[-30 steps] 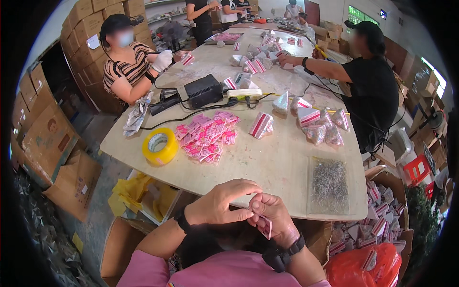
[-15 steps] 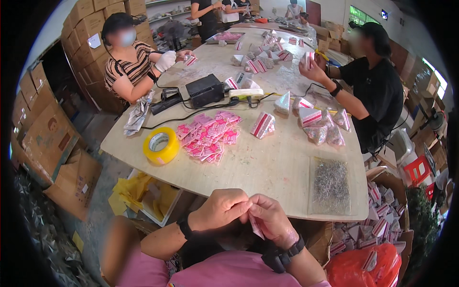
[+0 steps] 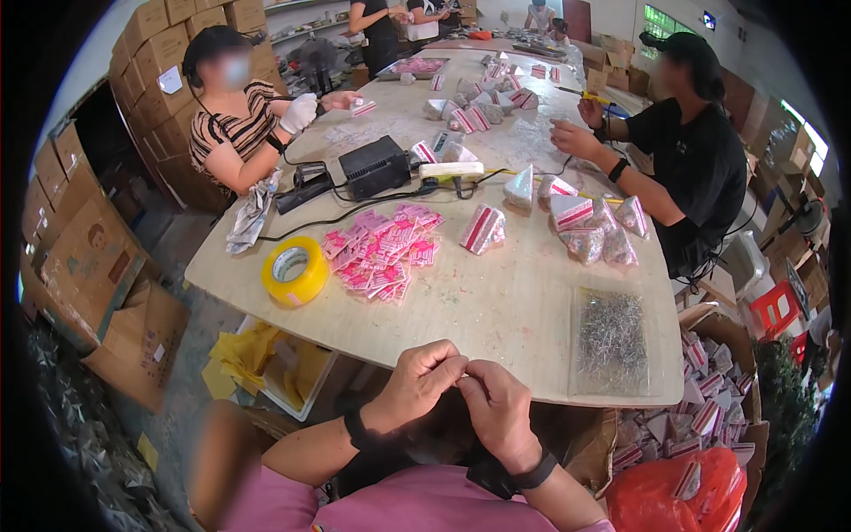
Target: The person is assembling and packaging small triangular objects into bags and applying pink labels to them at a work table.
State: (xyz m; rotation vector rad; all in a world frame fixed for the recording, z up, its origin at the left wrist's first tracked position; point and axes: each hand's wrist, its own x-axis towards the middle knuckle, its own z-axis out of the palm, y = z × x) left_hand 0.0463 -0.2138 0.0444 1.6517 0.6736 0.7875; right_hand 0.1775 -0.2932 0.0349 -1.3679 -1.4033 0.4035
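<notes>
Just past the near table edge, my left hand [image 3: 415,383] and my right hand [image 3: 501,410] meet with thumbs and fingers pinched together. Whatever sits between the fingertips is too small or hidden to name. Ahead on the table [image 3: 496,328] lies a pile of small flat pink packets [image 3: 390,253], beside a roll of yellow tape [image 3: 295,270]. A lone pyramid-shaped clear packet with a red-striped header [image 3: 483,229] rests right of the pile. Nearer my right hand is a flat clear bag of thin silvery pieces [image 3: 612,341].
More pyramid packets [image 3: 596,230] sit at the right. A black box device [image 3: 377,168] and white power strip [image 3: 452,169] trail cords. Co-workers sit left [image 3: 235,129] and right [image 3: 687,155]. Below are a carton of packets [image 3: 709,399], a red bag [image 3: 678,492] and yellow bags [image 3: 257,350].
My right hand has turned and risen slightly; the pink-and-white piece hanging below it is out of sight. The right co-worker's near hand no longer shows the striped packet.
</notes>
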